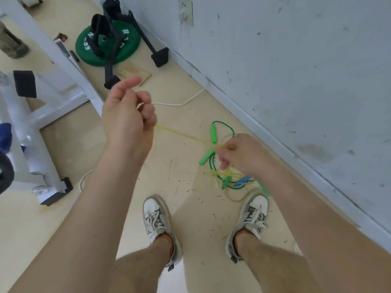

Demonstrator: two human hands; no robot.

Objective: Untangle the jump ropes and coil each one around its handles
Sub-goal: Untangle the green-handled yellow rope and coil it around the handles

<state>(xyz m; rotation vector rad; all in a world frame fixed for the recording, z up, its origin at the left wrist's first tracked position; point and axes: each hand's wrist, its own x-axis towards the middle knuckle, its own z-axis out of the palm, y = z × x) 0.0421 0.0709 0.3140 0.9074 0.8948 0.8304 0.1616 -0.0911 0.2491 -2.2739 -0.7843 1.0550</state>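
A translucent yellow jump rope (182, 135) stretches taut between my two hands. My left hand (129, 115) is raised, fingers curled round one stretch of it. My right hand (241, 154) pinches the same rope lower down, over a tangle on the floor. That tangle holds a green rope (230, 129) with light green handles (214, 133) (206, 157), more yellow loops and a blue piece (243, 181). Another green handle (226, 182) lies in the pile by my right shoe.
My two feet in white sneakers (157, 220) stand on a beige floor. A grey wall (296, 70) runs along the right. A green weight plate (108, 42) with black straps, a white cable (179, 103) and a white machine frame (46, 102) lie ahead and left.
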